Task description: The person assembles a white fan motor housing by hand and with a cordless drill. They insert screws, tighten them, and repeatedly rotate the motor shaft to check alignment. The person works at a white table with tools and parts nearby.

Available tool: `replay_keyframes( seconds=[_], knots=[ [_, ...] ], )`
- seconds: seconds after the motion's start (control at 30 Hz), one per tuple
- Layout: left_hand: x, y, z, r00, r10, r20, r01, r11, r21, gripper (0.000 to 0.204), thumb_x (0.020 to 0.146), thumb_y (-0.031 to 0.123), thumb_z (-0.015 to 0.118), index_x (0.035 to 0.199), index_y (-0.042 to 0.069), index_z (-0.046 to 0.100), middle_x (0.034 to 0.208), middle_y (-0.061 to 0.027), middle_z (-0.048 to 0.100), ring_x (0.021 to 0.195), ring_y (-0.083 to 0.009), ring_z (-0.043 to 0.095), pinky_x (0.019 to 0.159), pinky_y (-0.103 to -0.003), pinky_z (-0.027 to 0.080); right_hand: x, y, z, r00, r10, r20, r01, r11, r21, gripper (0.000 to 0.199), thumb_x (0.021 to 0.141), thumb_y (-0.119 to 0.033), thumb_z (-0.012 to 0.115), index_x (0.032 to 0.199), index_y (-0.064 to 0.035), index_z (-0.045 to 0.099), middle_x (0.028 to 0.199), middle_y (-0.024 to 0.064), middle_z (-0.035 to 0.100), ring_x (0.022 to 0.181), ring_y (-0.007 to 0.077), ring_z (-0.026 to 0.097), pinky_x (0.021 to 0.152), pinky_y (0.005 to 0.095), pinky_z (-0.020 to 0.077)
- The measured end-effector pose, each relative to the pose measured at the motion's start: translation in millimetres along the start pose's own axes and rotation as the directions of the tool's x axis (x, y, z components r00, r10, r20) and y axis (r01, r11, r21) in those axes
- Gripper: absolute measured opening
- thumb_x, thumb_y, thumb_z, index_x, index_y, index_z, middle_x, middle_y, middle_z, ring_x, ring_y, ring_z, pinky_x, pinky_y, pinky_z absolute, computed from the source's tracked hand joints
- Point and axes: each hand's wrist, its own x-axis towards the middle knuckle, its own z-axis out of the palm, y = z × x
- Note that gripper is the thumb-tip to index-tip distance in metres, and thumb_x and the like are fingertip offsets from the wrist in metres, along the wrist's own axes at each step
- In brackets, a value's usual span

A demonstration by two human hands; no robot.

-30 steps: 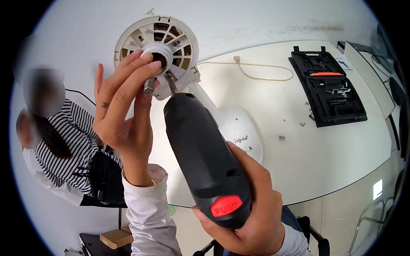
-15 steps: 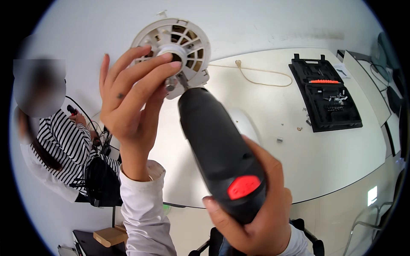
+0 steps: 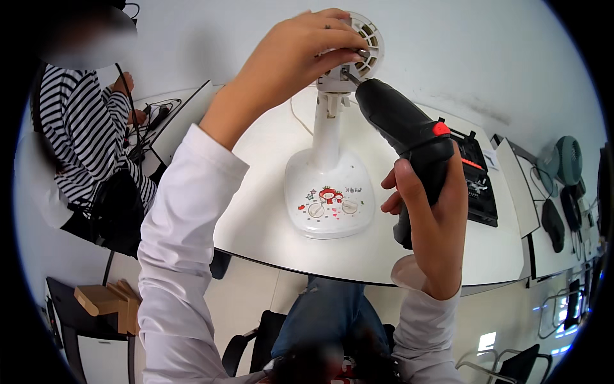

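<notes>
A white table fan stands on the table, with its printed base [image 3: 329, 221], upright column [image 3: 327, 131] and round ribbed motor housing [image 3: 371, 41] at the top. My left hand [image 3: 297, 54] is closed around the left side of that housing, fingers over its face near a short metal shaft [image 3: 362, 54]. In my right hand [image 3: 438, 214] is a black cordless screwdriver [image 3: 400, 118] with a red button, gripped by its handle. Its bit [image 3: 350, 77] points up and left, reaching the lower part of the housing. Whether it sits in a screw cannot be made out.
An opened black tool case [image 3: 481, 192] lies on the white table [image 3: 256, 224], partly behind the screwdriver. A person in a striped top [image 3: 86, 121] sits at the left by some cables. Cardboard boxes [image 3: 105, 301] are at lower left, and a green fan [image 3: 568, 160] stands far right.
My view has shifted, so the fan's column and base now show. Both hands appear farther off, still at the fan's housing. The screwdriver stays in my right hand, its bit at the housing's lower part.
</notes>
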Motion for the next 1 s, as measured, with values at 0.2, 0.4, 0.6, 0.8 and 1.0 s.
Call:
replay_keyframes(
  seconds=[0.2,0.4,0.6,0.8,1.0],
  knots=[
    [2,-2,6,0.992,0.08,-0.098,-0.083,0.996,-0.026,0.014,0.082,0.01,0.068,0.096,0.01,0.068,0.094,-0.0035,0.068,0.111,-0.027,0.059,0.074,-0.035,0.054,0,-6,2,0.998,0.064,0.022,-0.067,0.989,0.134,0.037,0.092,-0.021,0.06,0.116,0.0024,0.044,0.076,0.0083,0.06,0.057,0.0112,0.059,0.052,0.0241,0.0492],
    [2,2,9,0.992,0.083,-0.098,-0.071,0.991,0.116,0.013,0.082,0.012,0.068,0.095,0.012,0.068,0.095,-0.0037,0.067,0.111,-0.0271,0.059,0.096,-0.042,0.046,0,-10,3,0.996,0.084,0.029,-0.087,0.989,0.121,0.036,0.092,-0.021,0.059,0.115,0.0026,0.045,0.077,0.009,0.06,0.057,0.0117,0.059,0.053,0.0244,0.0495],
    [2,2,8,0.995,0.068,-0.08,-0.064,0.996,0.055,0.014,0.082,0.012,0.068,0.096,0.013,0.069,0.094,-0.0057,0.067,0.11,-0.0273,0.059,0.098,-0.044,0.043,1,-10,3,0.995,0.093,0.044,-0.099,0.982,0.164,0.036,0.092,-0.02,0.059,0.115,0.003,0.045,0.076,0.0092,0.059,0.057,0.0121,0.059,0.052,0.0243,0.0491],
    [3,2,7,0.998,0.023,-0.061,-0.024,0.999,-0.032,0.014,0.082,0.01,0.068,0.096,0.011,0.069,0.094,-0.007,0.067,0.109,-0.0273,0.06,0.089,-0.041,0.046,5,-10,0,0.997,0.073,0.037,-0.077,0.991,0.113,0.035,0.092,-0.021,0.06,0.113,0.0029,0.046,0.076,0.0094,0.059,0.057,0.0121,0.059,0.051,0.0249,0.0489],
    [3,3,5,0.998,0.047,-0.048,-0.044,0.997,0.065,0.014,0.083,0.012,0.068,0.097,0.012,0.069,0.097,-0.0067,0.068,0.111,-0.0267,0.059,0.096,-0.043,0.042,7,-14,-2,0.999,0.043,0.014,-0.044,0.999,0.006,0.036,0.092,-0.024,0.06,0.111,0.003,0.046,0.073,0.0087,0.058,0.055,0.0126,0.059,0.05,0.0251,0.0491]
  ],
)
